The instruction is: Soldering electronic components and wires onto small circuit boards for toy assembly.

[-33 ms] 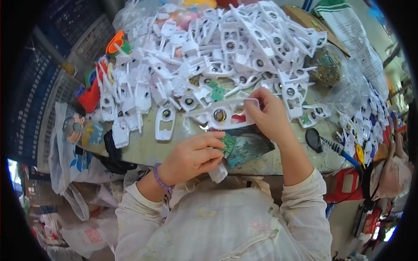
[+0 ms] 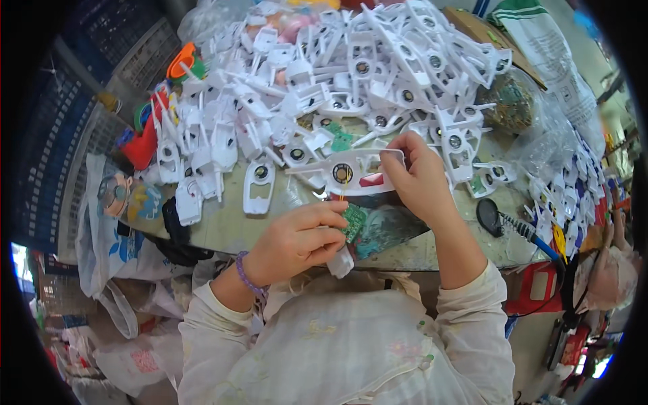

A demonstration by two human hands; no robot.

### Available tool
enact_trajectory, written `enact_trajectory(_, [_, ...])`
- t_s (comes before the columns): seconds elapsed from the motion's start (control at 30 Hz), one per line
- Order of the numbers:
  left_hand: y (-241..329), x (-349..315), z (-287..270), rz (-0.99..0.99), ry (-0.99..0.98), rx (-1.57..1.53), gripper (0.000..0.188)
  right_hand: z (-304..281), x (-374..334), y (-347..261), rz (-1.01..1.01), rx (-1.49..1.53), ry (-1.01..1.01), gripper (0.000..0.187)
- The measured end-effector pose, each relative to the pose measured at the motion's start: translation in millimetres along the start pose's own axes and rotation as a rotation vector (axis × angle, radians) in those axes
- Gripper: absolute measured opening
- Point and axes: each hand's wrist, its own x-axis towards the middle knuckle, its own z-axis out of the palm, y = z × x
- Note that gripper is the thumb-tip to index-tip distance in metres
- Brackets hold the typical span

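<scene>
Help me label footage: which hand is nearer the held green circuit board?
Left: the left hand holds the board at its left edge; the right hand is apart, up and right.

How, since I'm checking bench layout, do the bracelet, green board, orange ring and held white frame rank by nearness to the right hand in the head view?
1. Held frame: in the right hand.
2. Green board: left, at the left hand.
3. Bracelet: farther left, on the left wrist.
4. Orange ring: far upper left.
</scene>
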Motion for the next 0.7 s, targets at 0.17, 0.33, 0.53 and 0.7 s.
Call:
enact_trajectory(0.17, [-7.8, -25.3, -16.2, -0.092, 0.052, 0.066, 0.015, 31.8, -15.3, -25.0, -0.280, -0.073, 0.088, 0.021])
enact_trajectory(0.33, [-14.9, -54.3, -23.7, -0.170, 0.169, 0.131, 0.018, 47.6, -28.9, -35.4, -0.674, -0.372, 0.117, 0.031])
enact_trajectory(0.53, [-12.1, -88.1, -11.0, -0.278, 0.324, 0.072, 0.022, 67.9, -57.7, -34.2, -1.129, -0.480, 0.195, 0.024])
enact_trajectory(0.7, [-11.0, -86.5, -13.5, -0.270, 0.323, 0.003, 0.022, 79.6, -67.5, -35.7, -1.206, -0.406, 0.186, 0.025])
